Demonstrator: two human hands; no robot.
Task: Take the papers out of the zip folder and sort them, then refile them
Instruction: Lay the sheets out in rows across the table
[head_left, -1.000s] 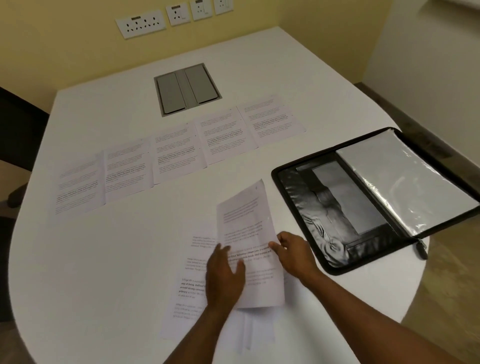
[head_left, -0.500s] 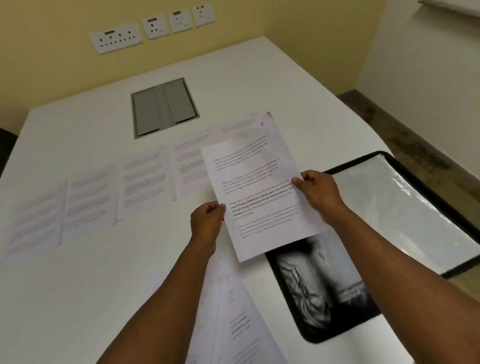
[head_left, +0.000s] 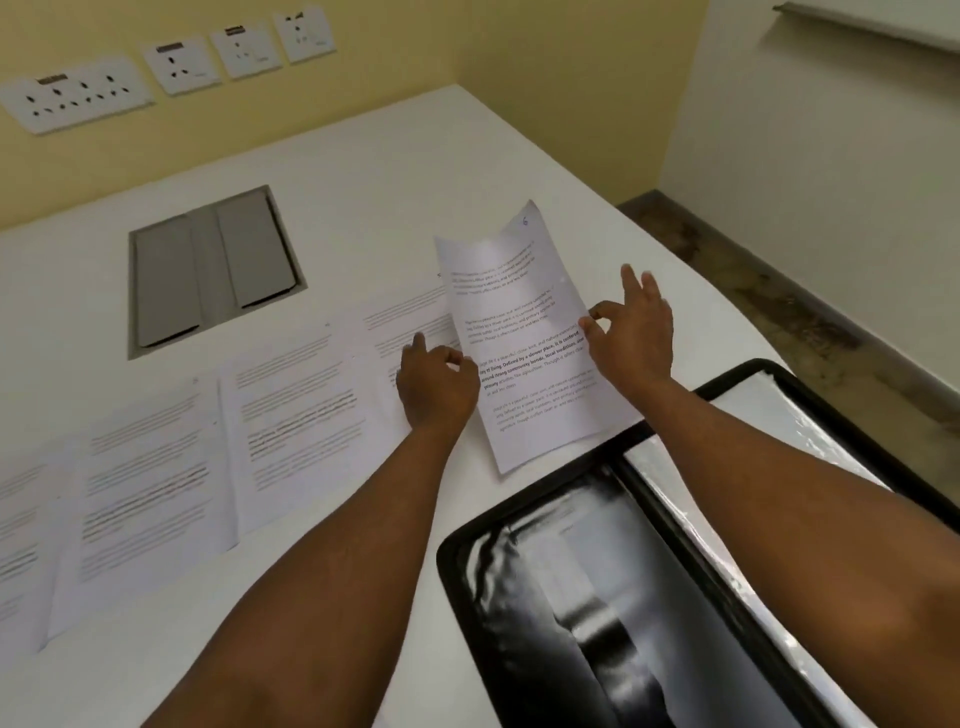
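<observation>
A row of printed sheets (head_left: 291, 415) is laid side by side across the white table (head_left: 415, 171), and the open black zip folder (head_left: 649, 597) lies at the near right with its clear plastic sleeve (head_left: 810, 441) on the far half; the folder's corner sits just beside the lower edge of the sheet marked 6 (head_left: 524, 332). That sheet is held curved above the right end of the row, covering part of the last laid sheet. It is pinched at its left edge by the left hand (head_left: 439, 384), whose fingers are curled, and at its right edge between thumb and forefinger of the right hand (head_left: 631, 332), whose other fingers are spread upward. Compared with half a second earlier, the sheet has been carried farther out and to the right, from in front of the chest toward the end of the row. A grey recessed cable hatch (head_left: 213, 270) is set into the tabletop, wall sockets (head_left: 171, 67) are mounted on the yellow wall (head_left: 467, 41), and brownish flooring (head_left: 753, 270) is seen at right.
</observation>
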